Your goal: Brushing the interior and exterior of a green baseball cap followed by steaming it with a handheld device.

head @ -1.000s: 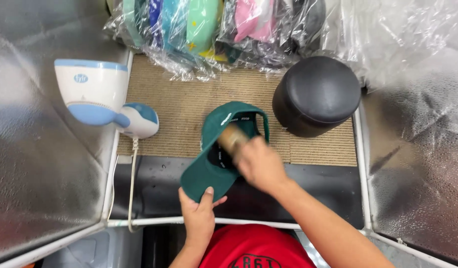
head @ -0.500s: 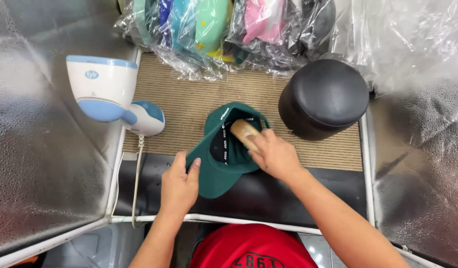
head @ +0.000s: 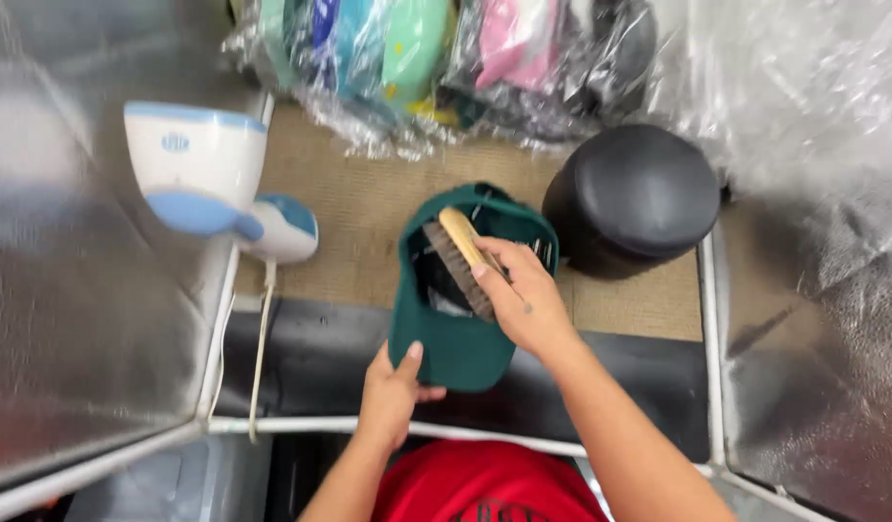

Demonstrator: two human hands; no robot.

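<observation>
I am looking down on my two bare hands working over a tan woven mat [head: 368,208]. My left hand [head: 393,391] is pinching the brim of a dark green cap [head: 455,343], thumb lying on top of the brim and fingers curled beneath it, closed firmly on the fabric. The cap is lying upside down, its open crown pointing away from that grip and resting on the mat, its brim reaching back over a black strip toward my red shirt.

My right hand [head: 523,300] is wrapped closed around a wooden-backed brush [head: 462,259], fingers folded over the near end of the handle. The bristles are facing into the cap's hollow, just ahead of and left of that grip; I cannot tell whether they are touching the lining.

Just right of the brush hand, a round black padded form [head: 639,193] is standing on the mat, close beside the cap. Well left of the cap-holding hand, a white and blue handheld steamer [head: 209,184] is sitting at the mat's edge, its cord trailing down. Beyond both hands, plastic-wrapped coloured caps [head: 417,48] are lying in a heap.
</observation>
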